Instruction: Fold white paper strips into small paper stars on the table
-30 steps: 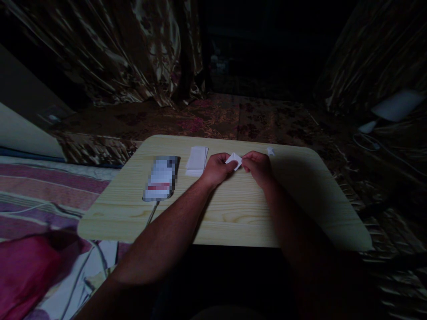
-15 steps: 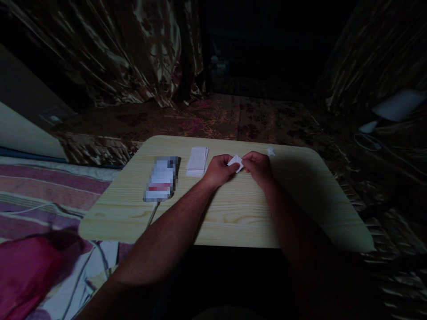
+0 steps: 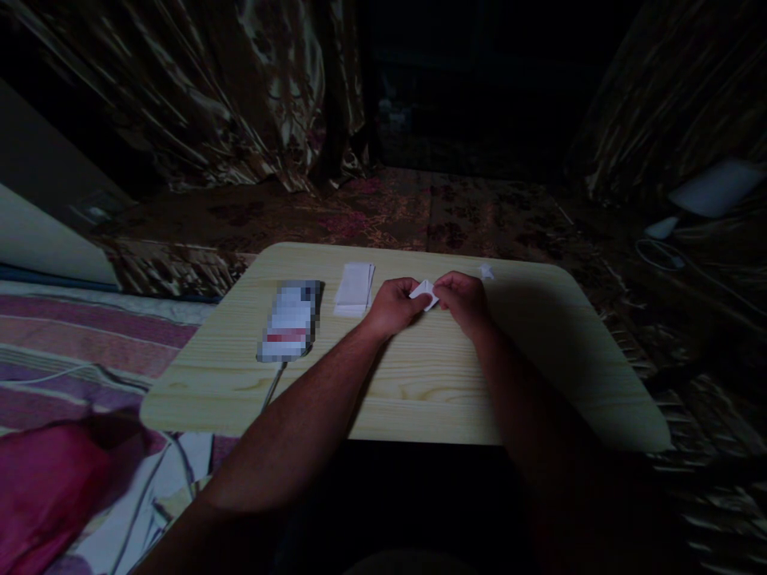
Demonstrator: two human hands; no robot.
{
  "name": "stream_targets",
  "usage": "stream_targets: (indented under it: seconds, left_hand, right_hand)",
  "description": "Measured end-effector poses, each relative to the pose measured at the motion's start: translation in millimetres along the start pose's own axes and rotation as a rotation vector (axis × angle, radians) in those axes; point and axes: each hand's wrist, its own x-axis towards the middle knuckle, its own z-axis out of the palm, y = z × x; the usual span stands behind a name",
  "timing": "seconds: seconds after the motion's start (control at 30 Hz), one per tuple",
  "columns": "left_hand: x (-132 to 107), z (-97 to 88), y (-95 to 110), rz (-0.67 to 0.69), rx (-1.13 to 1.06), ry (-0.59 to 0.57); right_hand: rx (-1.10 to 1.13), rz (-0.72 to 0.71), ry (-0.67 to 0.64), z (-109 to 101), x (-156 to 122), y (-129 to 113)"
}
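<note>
Over the far half of the wooden table, both hands hold one small folded piece of white paper. My left hand is closed on its left side, the thumb lying across its face. The fingers of my right hand pinch its right edge; the fingertips partly cover it. To the left of my left hand lies a stack of white paper sheets. Just beyond my right hand rests a small white folded paper shape, too small to make out fully.
A phone-like device, blurred out, lies at the table's left with a cable running toward me. The light wooden table has rounded corners. Left are a striped bedcover and a pink cloth or bag. Patterned curtains hang behind.
Both hands stay in nearly the same place on the folded paper. The right hand's fingers have shifted very slightly at its edge.
</note>
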Motion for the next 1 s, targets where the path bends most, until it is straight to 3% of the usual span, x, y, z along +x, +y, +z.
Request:
stream_targets:
  seconds: [1.0]
  left_hand:
    - [-1.0, 1.0, -4.6, 0.007, 0.029, -0.083]
  right_hand:
    - [0.02, -0.047, 0.001, 0.9, 3.0, 10.1]
